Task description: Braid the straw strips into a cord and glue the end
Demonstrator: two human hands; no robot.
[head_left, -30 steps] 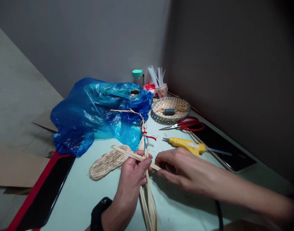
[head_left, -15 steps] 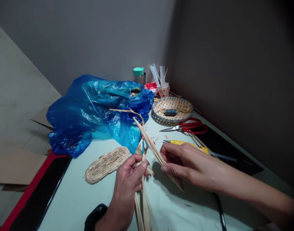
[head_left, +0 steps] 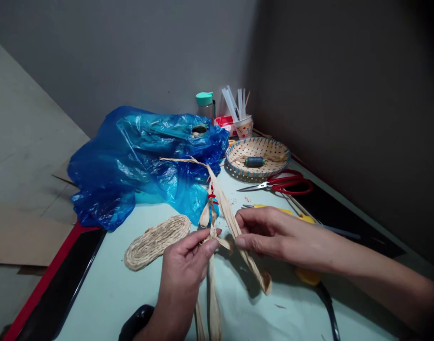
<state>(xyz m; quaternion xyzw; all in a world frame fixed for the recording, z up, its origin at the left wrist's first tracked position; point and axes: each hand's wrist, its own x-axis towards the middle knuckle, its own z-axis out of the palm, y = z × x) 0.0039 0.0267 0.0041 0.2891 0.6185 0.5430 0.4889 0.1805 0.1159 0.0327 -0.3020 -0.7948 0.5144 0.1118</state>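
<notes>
My left hand [head_left: 184, 267] pinches a short braid [head_left: 213, 231] of pale, dry plant-fibre strips, which look like corn husk, between thumb and forefinger. Loose strip ends [head_left: 213, 303] hang below it toward the front edge. Above the fingers the braid is bound with a red tie [head_left: 211, 193]. My right hand [head_left: 273, 237] is closed on a wide husk strip [head_left: 225, 206] that slants past the braid, its lower end curling under the hand. On the table to the left of my left hand lies a coiled oval mat [head_left: 156, 241] of braided fibre.
A crumpled blue plastic bag [head_left: 142, 161] fills the back left. Right of it are a round woven basket [head_left: 234, 166] holding a thread spool [head_left: 254, 162], red-handled scissors [head_left: 291, 183] and a yellow glue gun [head_left: 305, 218], partly hidden. Behind stand a paper cup [head_left: 244, 129] and a bottle [head_left: 204, 99].
The right hand's husk strip has swung, its top end shifting right and its curled lower end showing more. My left hand keeps its pinch on the braid. The view has shifted slightly.
</notes>
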